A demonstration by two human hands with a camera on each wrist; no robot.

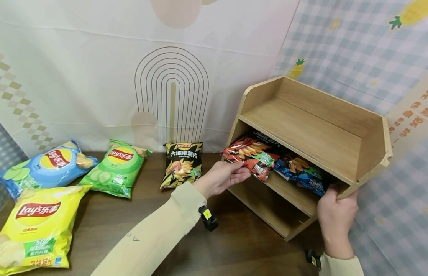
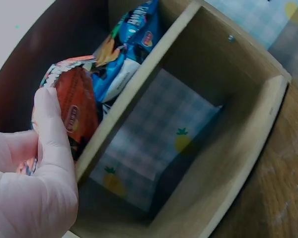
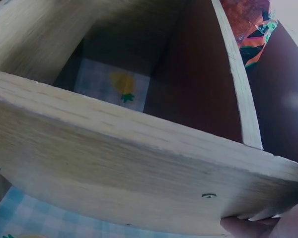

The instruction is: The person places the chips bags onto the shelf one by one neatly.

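Two grips, two different reasons

We see the left hand (image 1: 223, 179) pinching the red Lay's chip bag (image 1: 247, 150) by its near end, between thumb and fingers. This bag is in the compartment just below the top tray of the wooden shelf unit (image 1: 314, 124), and its end sticks out over the front edge, which probably makes it easy to take. Beside it, on its right, lies a dark blue chip bag (image 1: 298, 172). The right hand (image 1: 338, 214) grips the unit's right side board; we suppose this is for keeping the unit steady.

On the left, a light blue bag (image 1: 50, 165), a green bag (image 1: 112, 168) and a yellow bag (image 1: 41, 230) have their fronts turned to us, so we can read the labels. A black bag (image 1: 182, 166) seems to lean on the pale wall cloth (image 1: 96, 76), perhaps for support.

The counter (image 1: 231, 245) is dark brown with wood grain. At the right hangs a checked cloth (image 1: 338, 46) with printed pineapples.
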